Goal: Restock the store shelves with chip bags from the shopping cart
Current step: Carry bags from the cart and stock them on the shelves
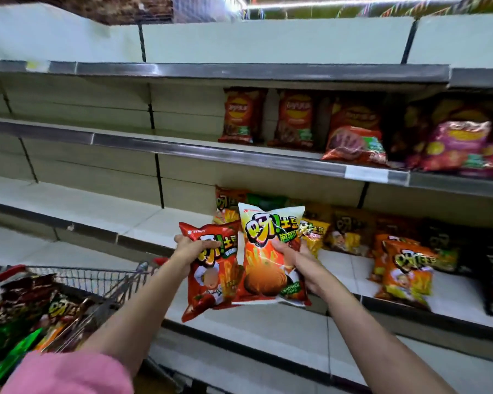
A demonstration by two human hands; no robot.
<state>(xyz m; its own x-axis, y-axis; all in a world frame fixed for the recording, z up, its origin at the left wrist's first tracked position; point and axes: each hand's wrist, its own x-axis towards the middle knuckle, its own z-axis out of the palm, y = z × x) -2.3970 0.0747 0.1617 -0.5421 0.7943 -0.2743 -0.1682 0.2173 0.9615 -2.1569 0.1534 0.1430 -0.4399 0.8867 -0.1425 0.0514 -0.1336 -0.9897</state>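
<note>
Cream shelving point(77, 207) runs along the aisle in tiers edged with grey metal strips, its left bays bare and its right bays holding rows of standing chip bags point(295, 118). Low on the left, a wire shopping cart point(97, 280) sits heaped with more bags, just beside a pink sleeve point(66, 373). Over the lower shelf, the left hand point(190, 245) reaches forward on a straight arm and pinches the red chip bag point(211, 271) near its top, fingers curled over the front. That bag hangs long-axis upright, top tilted slightly left, print facing the person. Touching its right edge, the orange-and-white chip bag point(268, 257) stands upright too, slightly overlapping it. The right hand point(295, 258) grips it at mid-height from the right, thumb across the front and fingers behind.
</note>
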